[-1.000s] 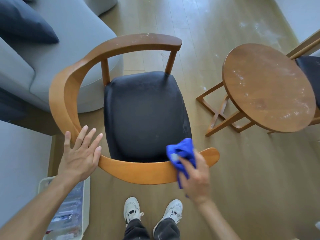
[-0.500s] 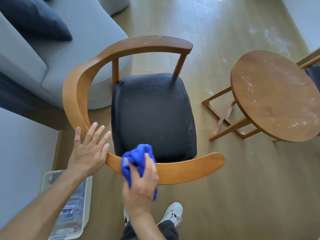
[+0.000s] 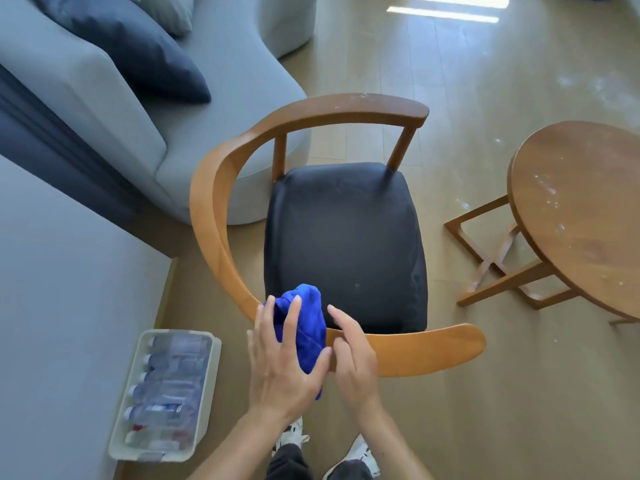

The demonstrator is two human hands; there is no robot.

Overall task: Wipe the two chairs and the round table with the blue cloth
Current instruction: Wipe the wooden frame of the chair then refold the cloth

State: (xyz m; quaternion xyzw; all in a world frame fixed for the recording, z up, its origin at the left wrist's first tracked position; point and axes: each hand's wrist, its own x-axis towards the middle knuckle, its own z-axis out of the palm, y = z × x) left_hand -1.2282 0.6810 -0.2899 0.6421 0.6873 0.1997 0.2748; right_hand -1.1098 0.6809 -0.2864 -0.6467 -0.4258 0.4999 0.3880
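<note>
A wooden chair with a curved rail (image 3: 415,344) and a dark seat (image 3: 346,237) stands in front of me. The blue cloth (image 3: 304,323) lies bunched on the near part of the rail. My left hand (image 3: 280,368) covers the cloth, fingers spread over it and thumb wrapped round its right side. My right hand (image 3: 353,362) rests just to the cloth's right on the rail, fingers relaxed. White specks dot the far armrest (image 3: 363,100). The round wooden table (image 3: 581,216), dusty on top, stands at the right. Only one chair is in view.
A grey sofa (image 3: 214,109) with a dark pillow (image 3: 138,53) is behind the chair at the left. A clear bin of bottles (image 3: 166,393) sits on the floor by a grey surface (image 3: 52,306). My shoes (image 3: 363,452) are below the rail.
The cloth slid left along the near rail under my right hand. My left hand left the rail and took the cloth; my right hand let it go and now rests beside it.
</note>
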